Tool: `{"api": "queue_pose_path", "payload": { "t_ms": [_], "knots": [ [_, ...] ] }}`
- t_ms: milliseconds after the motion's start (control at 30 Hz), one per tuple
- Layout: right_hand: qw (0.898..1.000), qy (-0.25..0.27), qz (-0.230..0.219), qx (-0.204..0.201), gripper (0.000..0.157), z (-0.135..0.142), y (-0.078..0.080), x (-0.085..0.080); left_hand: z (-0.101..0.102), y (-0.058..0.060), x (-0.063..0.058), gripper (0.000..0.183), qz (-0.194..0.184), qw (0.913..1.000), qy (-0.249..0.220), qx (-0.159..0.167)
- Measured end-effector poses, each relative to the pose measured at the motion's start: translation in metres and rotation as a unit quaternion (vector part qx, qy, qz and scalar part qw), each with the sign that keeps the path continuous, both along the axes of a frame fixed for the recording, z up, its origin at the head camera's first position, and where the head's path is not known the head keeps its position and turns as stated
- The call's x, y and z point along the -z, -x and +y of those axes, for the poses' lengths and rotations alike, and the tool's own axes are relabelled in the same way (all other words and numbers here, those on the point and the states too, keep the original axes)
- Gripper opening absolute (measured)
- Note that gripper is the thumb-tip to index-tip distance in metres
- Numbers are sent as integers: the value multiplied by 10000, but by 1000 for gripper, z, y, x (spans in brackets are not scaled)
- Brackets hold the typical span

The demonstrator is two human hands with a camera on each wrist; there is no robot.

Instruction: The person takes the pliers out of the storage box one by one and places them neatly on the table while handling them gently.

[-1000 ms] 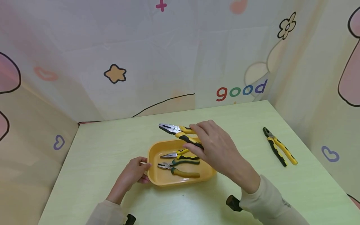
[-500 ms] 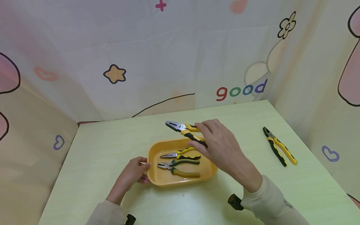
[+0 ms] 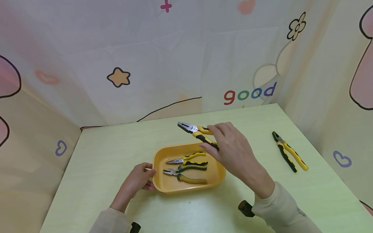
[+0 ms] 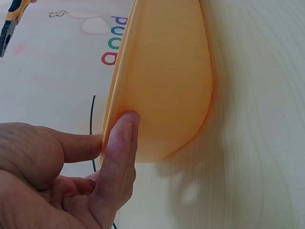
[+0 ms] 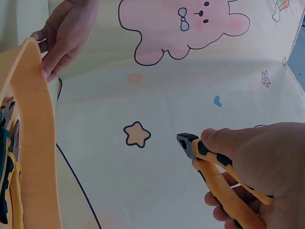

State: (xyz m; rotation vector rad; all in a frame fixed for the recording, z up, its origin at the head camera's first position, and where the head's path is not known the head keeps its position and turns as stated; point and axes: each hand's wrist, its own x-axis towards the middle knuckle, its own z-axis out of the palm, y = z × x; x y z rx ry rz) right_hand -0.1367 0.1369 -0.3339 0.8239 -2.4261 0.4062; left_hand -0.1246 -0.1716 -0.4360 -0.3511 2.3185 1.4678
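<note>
My right hand (image 3: pixel 233 149) grips yellow-and-black combination pliers (image 3: pixel 204 138) by the handles, above the far right part of a yellow plastic tray (image 3: pixel 215 181). Their metal nose points left; in the right wrist view the handles (image 5: pixel 224 191) lie between thumb and curled fingers. My left hand (image 3: pixel 140 178) pinches the tray's left rim, thumb on top and fingers against the outer wall, as the left wrist view shows. Inside the tray lie yellow-and-black needle-nose pliers (image 3: pixel 186 159) and, nearer me, green-and-yellow pliers (image 3: pixel 186 174). Both have their noses to the left.
Another pair of yellow-and-black pliers (image 3: pixel 288 151) lies on the pale green table (image 3: pixel 96 168) at the right. A printed curtain (image 3: pixel 175 64) rises behind the table and along both sides.
My right hand has carried the combination pliers a little right and away from me, uncovering more of the needle-nose handles. My left hand and the tray have stayed in place.
</note>
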Motion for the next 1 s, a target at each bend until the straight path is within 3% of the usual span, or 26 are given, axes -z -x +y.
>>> {"api": "queue_pose_path", "payload": {
  "t_ms": [1000],
  "knots": [
    [9986,193,-93,476,53,28,1,3,1,0,2,37,58,10000,-60,23]
  ]
}}
